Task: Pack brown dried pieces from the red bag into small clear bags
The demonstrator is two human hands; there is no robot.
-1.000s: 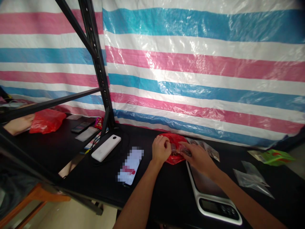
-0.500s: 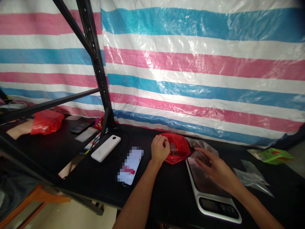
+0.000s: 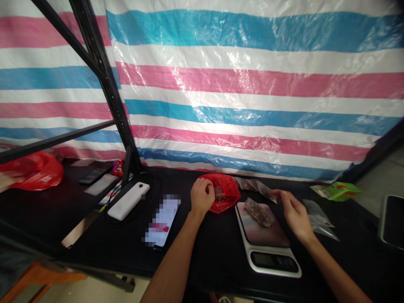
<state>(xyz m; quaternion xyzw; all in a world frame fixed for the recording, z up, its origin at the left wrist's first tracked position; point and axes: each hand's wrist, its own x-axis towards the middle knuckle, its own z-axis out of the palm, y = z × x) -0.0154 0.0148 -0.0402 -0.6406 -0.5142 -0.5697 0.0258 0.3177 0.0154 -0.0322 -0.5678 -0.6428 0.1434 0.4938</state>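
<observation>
My left hand [image 3: 202, 197] is closed on the left rim of a red plastic bag [image 3: 229, 198], whose mouth gapes to show brown bits and a small clear scoop-like piece. A small clear bag of brown dried bits [image 3: 259, 212] lies on the plate of a white kitchen scale [image 3: 274, 272]. To the right of the scale, my right hand [image 3: 296, 213] hovers with fingers stretched forward. Its fingertips are beside the end of a row of filled clear bags [image 3: 255, 187] behind the scale; whether they touch is unclear.
Flat clear bags [image 3: 318, 221] and a green packet [image 3: 342, 191] lie at the right. A phone [image 3: 164, 223] and a white power bank [image 3: 128, 201] with a cable lie left. Beyond a black metal post [image 3: 118, 113], another person's hand [image 3: 6, 181] is at a second red bag [image 3: 39, 171].
My right hand has moved off the scale to the right, leaving the small filled bag on the plate. My left hand stays at the red bag. The view has shifted rightward.
</observation>
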